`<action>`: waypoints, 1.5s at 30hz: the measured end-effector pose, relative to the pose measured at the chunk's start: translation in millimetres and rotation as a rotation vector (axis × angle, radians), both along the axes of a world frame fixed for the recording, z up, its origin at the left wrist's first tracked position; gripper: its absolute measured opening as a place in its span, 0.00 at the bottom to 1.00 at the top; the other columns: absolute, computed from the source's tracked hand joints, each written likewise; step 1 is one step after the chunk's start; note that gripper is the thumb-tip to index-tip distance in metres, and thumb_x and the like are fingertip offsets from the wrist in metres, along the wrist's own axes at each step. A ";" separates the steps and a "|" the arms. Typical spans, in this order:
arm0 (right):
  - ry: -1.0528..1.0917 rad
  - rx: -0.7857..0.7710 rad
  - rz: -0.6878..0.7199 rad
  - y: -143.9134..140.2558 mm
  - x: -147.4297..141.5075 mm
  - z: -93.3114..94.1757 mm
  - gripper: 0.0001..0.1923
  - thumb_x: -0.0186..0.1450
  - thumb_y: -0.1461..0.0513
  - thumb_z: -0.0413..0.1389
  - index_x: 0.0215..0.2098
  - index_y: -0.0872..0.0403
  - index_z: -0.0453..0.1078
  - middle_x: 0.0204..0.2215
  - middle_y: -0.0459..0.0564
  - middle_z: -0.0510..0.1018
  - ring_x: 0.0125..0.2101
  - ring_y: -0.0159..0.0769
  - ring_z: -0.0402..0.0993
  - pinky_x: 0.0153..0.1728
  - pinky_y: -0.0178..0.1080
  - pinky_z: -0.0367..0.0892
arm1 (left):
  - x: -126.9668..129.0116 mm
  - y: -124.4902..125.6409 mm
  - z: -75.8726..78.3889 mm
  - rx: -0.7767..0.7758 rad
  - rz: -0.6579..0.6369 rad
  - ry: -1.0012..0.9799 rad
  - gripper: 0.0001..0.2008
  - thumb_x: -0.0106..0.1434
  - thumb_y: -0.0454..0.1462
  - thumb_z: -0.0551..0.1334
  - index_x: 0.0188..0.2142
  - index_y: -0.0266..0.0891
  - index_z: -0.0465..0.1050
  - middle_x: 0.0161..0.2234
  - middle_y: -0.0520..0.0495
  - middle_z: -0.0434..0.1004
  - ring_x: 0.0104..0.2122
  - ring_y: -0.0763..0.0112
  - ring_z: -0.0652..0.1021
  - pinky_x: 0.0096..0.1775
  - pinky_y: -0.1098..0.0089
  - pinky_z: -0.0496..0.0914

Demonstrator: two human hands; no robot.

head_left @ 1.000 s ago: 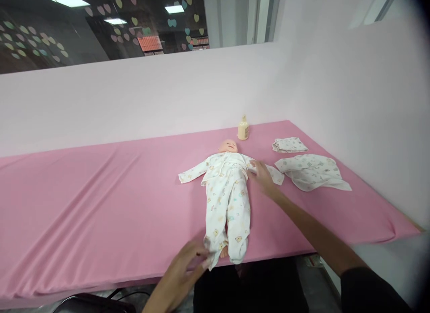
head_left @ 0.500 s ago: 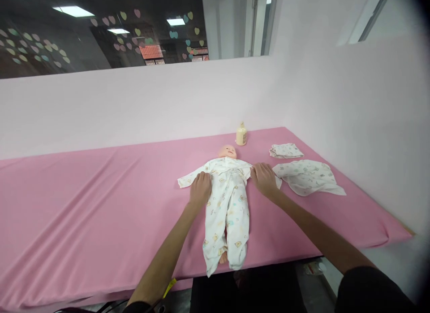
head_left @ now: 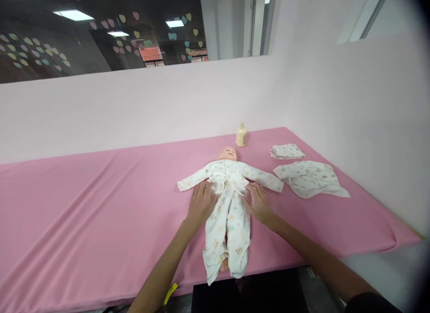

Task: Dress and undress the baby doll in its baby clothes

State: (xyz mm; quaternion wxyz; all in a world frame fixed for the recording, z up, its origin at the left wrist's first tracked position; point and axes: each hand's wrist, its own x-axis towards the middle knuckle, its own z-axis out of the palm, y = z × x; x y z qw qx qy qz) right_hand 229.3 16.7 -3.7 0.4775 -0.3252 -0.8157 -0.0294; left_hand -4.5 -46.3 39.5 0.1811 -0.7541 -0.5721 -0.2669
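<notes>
A baby doll (head_left: pixel 228 154) lies on its back, head toward the wall, dressed in a white printed top (head_left: pixel 225 169) and matching trousers (head_left: pixel 228 228). The sleeves are stretched out to both sides, and one bare foot shows at a trouser leg's end. My left hand (head_left: pixel 202 202) rests at the left side of the waist, fingers apart, touching the clothing. At the right side of the waist is my right hand (head_left: pixel 260 204), its fingers spread near the top's hem. Neither hand visibly grips cloth.
A cream pump bottle (head_left: pixel 241 136) stands behind the doll's head. To the right lie a folded printed cloth (head_left: pixel 287 151) and a loosely spread printed garment (head_left: pixel 312 178). The pink-covered table (head_left: pixel 101 223) meets white walls at the back and right.
My right hand has left the right sleeve and moved in to the waist; that sleeve now lies fully visible. My left hand has shifted slightly inward, with its fingers opened more.
</notes>
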 end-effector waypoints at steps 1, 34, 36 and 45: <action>-0.015 -0.019 -0.009 -0.1 0.0 0.2 0.04 0.68 0.62 0.53 0.39 0.56 0.65 0.35 0.53 0.72 0.38 0.39 0.67 0.42 0.42 0.64 | -0.6 4.1 0.0 -0.007 0.027 0.029 0.17 0.68 0.40 0.58 0.53 0.34 0.64 0.48 0.38 0.72 0.48 0.57 0.71 0.47 0.61 0.66; -0.507 -0.688 -0.314 124.8 -119.9 107.8 0.14 0.69 0.58 0.55 0.48 0.59 0.71 0.48 0.55 0.75 0.49 0.40 0.72 0.50 0.48 0.69 | 37.5 54.6 17.9 -0.411 -0.052 -0.174 0.24 0.72 0.40 0.46 0.63 0.32 0.63 0.65 0.36 0.58 0.65 0.51 0.60 0.61 0.46 0.59; -0.589 -0.679 -0.296 128.4 -123.6 117.0 0.14 0.68 0.59 0.57 0.47 0.60 0.72 0.47 0.55 0.76 0.48 0.40 0.73 0.50 0.48 0.70 | 32.9 55.9 21.1 -0.430 -0.089 -0.158 0.24 0.72 0.41 0.46 0.61 0.31 0.65 0.65 0.35 0.60 0.65 0.52 0.60 0.61 0.48 0.60; -0.731 -0.711 -0.295 132.0 -136.9 134.7 0.17 0.52 0.72 0.57 0.40 0.67 0.76 0.35 0.68 0.80 0.38 0.59 0.78 0.31 0.55 0.74 | 28.2 56.0 16.6 -0.408 -0.109 -0.226 0.25 0.71 0.43 0.48 0.63 0.34 0.63 0.64 0.37 0.61 0.66 0.53 0.60 0.61 0.48 0.60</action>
